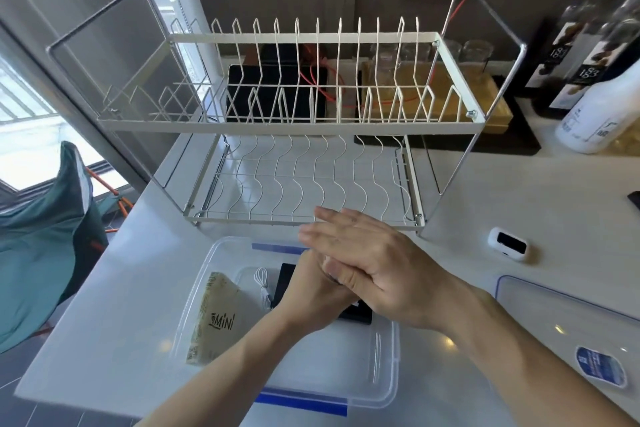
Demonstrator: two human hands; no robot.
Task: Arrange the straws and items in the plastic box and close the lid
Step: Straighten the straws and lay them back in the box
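Note:
A clear plastic box (384,360) with blue clips stands open on the white counter in front of me. Inside it lie a tan paper packet printed "MINI" (216,315), a coiled white cord (262,282) and a black flat item (287,279), partly hidden by my hands. Both hands hover over the box's middle. My left hand (311,295) is curled, fingers hidden under my right hand (367,260), which lies flat across it with fingers straight. I cannot see anything between them. The box's clear lid (561,326) lies on the counter to the right.
A white two-tier wire dish rack (287,121) stands just behind the box. A small white device (507,244) lies to the right of the rack. Bottles (595,80) and a tray with glasses stand at the back right. The counter's left edge drops off beside a green chair (41,246).

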